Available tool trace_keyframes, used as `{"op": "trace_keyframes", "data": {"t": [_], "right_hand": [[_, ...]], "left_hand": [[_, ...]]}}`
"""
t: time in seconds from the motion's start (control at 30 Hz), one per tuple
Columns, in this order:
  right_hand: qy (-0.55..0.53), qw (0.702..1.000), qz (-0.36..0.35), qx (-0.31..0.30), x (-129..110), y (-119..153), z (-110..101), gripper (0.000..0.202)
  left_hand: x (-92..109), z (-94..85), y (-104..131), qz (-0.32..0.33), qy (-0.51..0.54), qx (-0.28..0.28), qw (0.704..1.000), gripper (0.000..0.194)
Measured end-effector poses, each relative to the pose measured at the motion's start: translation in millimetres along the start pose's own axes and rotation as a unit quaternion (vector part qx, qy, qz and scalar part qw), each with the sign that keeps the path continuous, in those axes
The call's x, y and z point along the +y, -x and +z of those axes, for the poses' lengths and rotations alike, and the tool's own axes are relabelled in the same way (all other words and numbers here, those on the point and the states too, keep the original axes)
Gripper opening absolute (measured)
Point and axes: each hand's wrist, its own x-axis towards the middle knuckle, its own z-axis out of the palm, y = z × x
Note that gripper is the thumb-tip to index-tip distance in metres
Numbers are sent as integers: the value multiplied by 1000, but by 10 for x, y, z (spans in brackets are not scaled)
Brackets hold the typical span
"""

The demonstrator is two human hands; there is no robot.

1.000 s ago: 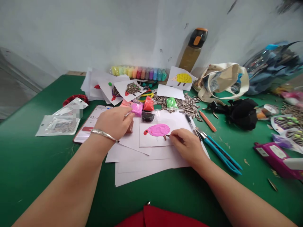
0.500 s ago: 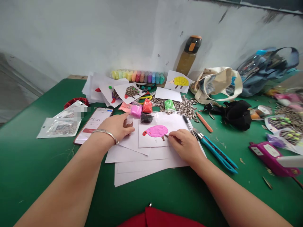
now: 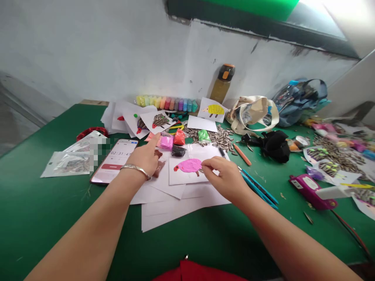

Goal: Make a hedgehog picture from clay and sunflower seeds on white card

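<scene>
My right hand [image 3: 224,173] has thumb and fingertips pinched together at the right end of a flat pink clay bird [image 3: 190,165] with a red head. What it pinches, if anything, is too small to make out. The bird lies on a white card [image 3: 178,180] over several loose white sheets [image 3: 166,214]. To the left, my left hand [image 3: 146,158] is open, its index finger stretched out beside a bag of pink clay [image 3: 166,143]. Brown clay [image 3: 159,169] shows partly behind that hand. Bags of red clay [image 3: 179,137] and black clay [image 3: 178,151] sit just above the card.
A phone [image 3: 115,162] running a timer lies left, near seed packets [image 3: 73,162]. Sunflower seeds [image 3: 219,138], a bag of green clay [image 3: 204,136] and finished picture cards [image 3: 158,120] are farther back. On the right are an orange stick [image 3: 242,154], a blue-handled tool [image 3: 260,189] and a magenta glue gun [image 3: 312,191].
The view has tilted up and turned right. My left hand has shifted forward off the brown clay, which shows more now. My right hand stays pinched by the bird's right end, slightly raised.
</scene>
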Motion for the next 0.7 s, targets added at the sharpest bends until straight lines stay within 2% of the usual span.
{"op": "trace_keyframes", "data": {"t": [0.1, 0.2, 0.33, 0.4, 0.47, 0.57, 0.7], "right_hand": [[-13, 1000, 0, -20, -100, -133, 53, 17], [-59, 998, 15, -14, -157, -270, 214, 17], [-129, 991, 31, 13, -187, -357, 428, 24], [-170, 985, 38, 4, -190, -344, 472, 20], [-226, 971, 70, -14, -189, -310, 471, 12], [-327, 936, 125, -41, -185, -261, 425, 10], [-425, 892, 150, -42, -175, -239, 384, 9]], "left_hand": [[8, -24, 16, 15, 30, 37, 999, 55], [69, -71, 69, 38, 119, 41, 991, 51], [176, -114, 155, 53, 276, -5, 960, 53], [218, -100, 177, 62, 342, -36, 937, 53], [253, -65, 184, 61, 386, -61, 919, 53], [302, -3, 184, 45, 450, -109, 885, 57], [353, 38, 195, 18, 519, -145, 842, 59]]}}
